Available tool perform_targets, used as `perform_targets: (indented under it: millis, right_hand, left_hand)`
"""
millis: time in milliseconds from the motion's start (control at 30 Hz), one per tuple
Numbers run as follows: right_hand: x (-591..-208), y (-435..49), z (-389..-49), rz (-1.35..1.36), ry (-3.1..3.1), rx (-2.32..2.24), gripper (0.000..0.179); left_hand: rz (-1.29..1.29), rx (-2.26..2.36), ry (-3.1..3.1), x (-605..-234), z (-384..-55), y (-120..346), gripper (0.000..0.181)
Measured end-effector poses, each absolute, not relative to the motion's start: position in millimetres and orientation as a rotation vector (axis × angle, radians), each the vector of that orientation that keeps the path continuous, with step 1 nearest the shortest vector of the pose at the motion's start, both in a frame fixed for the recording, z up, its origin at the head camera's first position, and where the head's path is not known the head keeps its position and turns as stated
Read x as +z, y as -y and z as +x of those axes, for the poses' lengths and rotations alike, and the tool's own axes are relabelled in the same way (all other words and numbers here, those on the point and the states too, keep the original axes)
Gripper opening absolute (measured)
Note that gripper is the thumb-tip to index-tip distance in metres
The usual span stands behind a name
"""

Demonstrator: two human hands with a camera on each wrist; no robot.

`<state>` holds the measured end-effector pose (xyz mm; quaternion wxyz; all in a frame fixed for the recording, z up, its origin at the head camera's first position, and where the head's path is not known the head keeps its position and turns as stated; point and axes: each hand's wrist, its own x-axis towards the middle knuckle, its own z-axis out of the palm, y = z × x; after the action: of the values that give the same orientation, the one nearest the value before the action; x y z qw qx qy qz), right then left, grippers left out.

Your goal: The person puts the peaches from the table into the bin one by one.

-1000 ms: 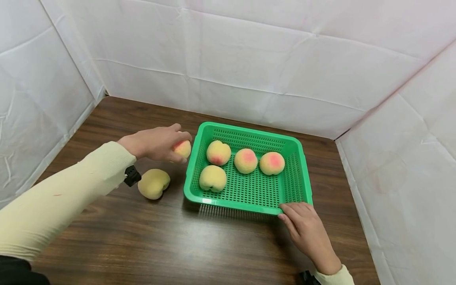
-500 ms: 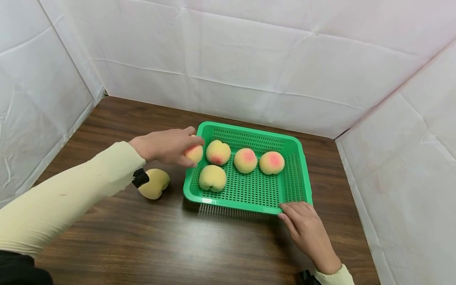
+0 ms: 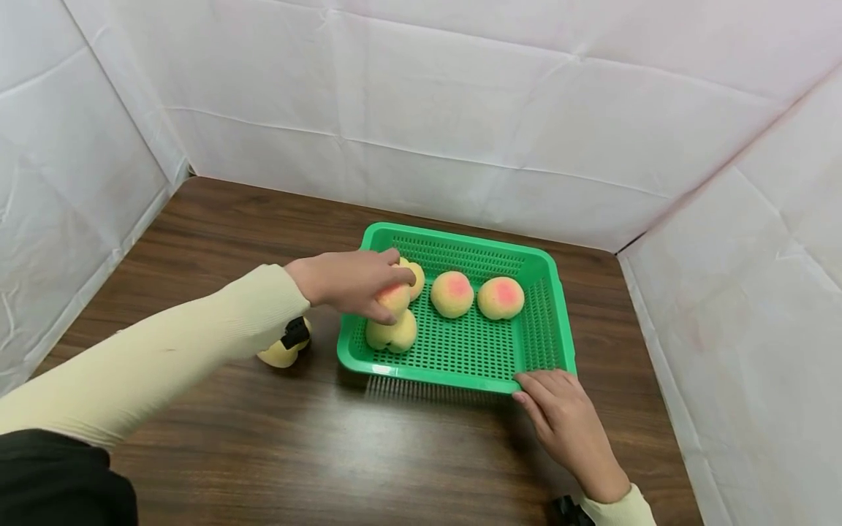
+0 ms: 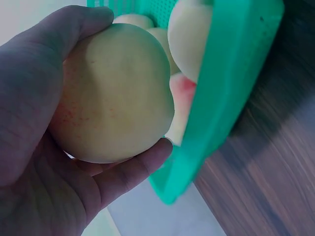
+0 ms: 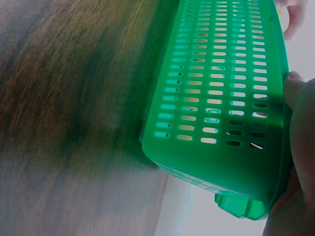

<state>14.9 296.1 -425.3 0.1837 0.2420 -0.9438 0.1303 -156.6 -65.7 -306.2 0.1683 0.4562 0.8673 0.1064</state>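
Observation:
My left hand holds a yellow peach with a red blush over the left part of the green plastic basket. In the left wrist view, thumb and fingers wrap the held peach close by the basket's rim. Below and behind it, a yellow peach and another peach are partly covered. Two blushed peaches, one mid-basket and one to its right, lie on the basket floor. My right hand grips the basket's near right corner, thumb outside the rim.
One more peach lies on the dark wooden table left of the basket, partly hidden by the left wrist's black strap. White sheeting walls the table's back and both sides.
My left hand has carried the peach rightward from beside the basket, across its left rim, to above the peaches inside. My right hand has stayed on the corner.

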Motion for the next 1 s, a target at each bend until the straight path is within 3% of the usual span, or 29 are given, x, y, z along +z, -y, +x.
perform_targets:
  millis: [367, 667, 1000]
  right_hand:
    - [-425, -297, 15, 0.686, 2.661, 0.36, 0.025]
    - [-426, -294, 17, 0.682, 2.672, 0.358, 0.025]
    - [-425, -292, 19, 0.675, 2.674, 0.368, 0.027]
  left_hand:
    - [1.426, 0.19, -2.384, -316, -153, 20, 0.055]
    - [1.482, 0.137, -2.36, -322, -146, -12, 0.041]
    - [1.545, 0.026, -2.353, -332, -137, -35, 0.04]
